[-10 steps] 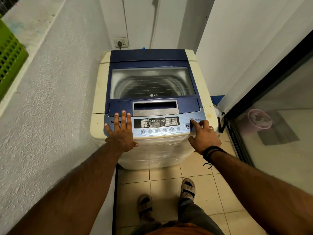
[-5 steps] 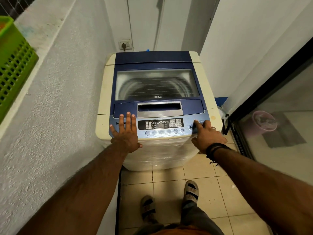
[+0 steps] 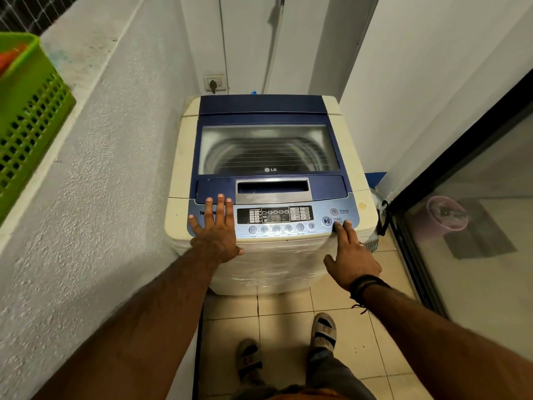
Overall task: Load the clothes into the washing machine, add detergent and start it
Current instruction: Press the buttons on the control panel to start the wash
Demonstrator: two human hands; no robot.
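Two hands on washing machine (image 3: 268, 168) panel, lid closed: left hand (image 3: 215, 232) flat, fingers spread, 9 o'clock; right hand (image 3: 350, 254) fingers straight by start button (image 3: 326, 221), 3 o'clock. Risk: fingertip lands beside button, cycle fails to start

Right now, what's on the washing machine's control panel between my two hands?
In the head view, between the left hand and right hand lie the black display panel, a row of round silver buttons and the start/pause button.
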